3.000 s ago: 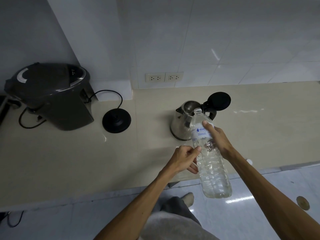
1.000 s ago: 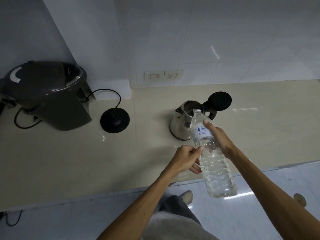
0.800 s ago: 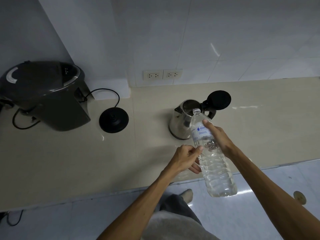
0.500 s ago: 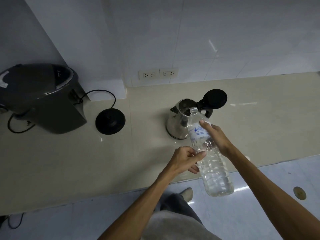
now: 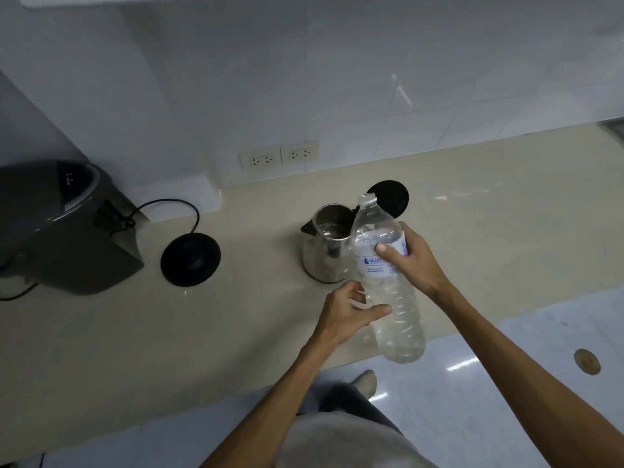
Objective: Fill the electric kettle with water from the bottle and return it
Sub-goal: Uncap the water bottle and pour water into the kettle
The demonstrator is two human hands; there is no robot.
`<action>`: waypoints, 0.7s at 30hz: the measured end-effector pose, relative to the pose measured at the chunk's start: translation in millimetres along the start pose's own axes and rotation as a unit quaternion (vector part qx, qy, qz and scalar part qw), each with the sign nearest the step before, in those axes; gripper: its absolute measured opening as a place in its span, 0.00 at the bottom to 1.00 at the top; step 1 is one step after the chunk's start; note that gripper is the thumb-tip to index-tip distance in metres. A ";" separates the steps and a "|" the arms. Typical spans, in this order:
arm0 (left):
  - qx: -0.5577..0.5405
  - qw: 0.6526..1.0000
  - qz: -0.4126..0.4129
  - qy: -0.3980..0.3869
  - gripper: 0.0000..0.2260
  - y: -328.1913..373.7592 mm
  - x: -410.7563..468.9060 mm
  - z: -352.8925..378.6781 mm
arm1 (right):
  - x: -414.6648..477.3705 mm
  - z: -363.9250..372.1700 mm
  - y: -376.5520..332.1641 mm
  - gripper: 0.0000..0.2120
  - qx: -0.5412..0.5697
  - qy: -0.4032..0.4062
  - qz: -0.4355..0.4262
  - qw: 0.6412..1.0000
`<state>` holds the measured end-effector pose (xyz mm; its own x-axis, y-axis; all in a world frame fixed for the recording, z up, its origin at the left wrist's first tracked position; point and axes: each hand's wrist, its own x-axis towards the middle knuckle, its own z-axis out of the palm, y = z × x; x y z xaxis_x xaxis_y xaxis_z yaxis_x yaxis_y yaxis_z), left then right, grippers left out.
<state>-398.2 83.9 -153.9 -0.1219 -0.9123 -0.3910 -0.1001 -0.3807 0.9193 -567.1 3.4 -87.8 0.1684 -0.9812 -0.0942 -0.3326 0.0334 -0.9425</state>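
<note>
A steel electric kettle (image 5: 320,255) stands on the beige counter, its black lid (image 5: 393,197) flipped up behind it. Some water shows inside it. A clear plastic water bottle (image 5: 388,292) without a cap is held nearly upright just right of the kettle, its mouth level with the lid. My right hand (image 5: 413,261) grips the bottle at its label. My left hand (image 5: 347,314) rests against the bottle's lower body, thumb across it. The kettle's round black base (image 5: 190,254) sits to the left, apart from the kettle.
A large dark water boiler (image 5: 64,228) stands at the far left with a cord (image 5: 169,204) running to the base. Two wall sockets (image 5: 280,156) sit above the counter. The counter's front edge (image 5: 456,327) runs below my hands; tiled floor lies beyond.
The bottle has swung upright from its tilt toward the kettle. My left hand has shifted from the label area to the lower body. The camera has tilted, so the scene sits lower.
</note>
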 end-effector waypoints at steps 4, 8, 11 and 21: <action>0.011 1.000 0.003 -0.016 0.30 9.2 19.3 18.9 | -9.1 -35.7 4.8 0.27 0.017 0.026 -0.030 0.999; 0.012 0.998 0.019 -0.059 0.23 24.4 50.8 49.9 | -17.4 -80.2 13.8 0.30 -0.001 0.065 -0.028 0.998; 0.026 0.995 0.042 -0.091 0.24 38.0 80.2 71.8 | -20.0 -112.8 27.0 0.37 -0.007 0.103 -0.026 0.994; 0.074 0.989 0.081 -0.101 0.24 45.8 150.3 136.1 | -5.1 -169.9 72.3 0.42 -0.028 0.122 0.007 0.992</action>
<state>-555.6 -50.0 -176.7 -0.3414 -0.9052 -0.2532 -0.2038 -0.1916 0.9601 -749.6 -21.5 -101.0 -0.0641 -0.9978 -0.0193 -0.3847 0.0426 -0.9221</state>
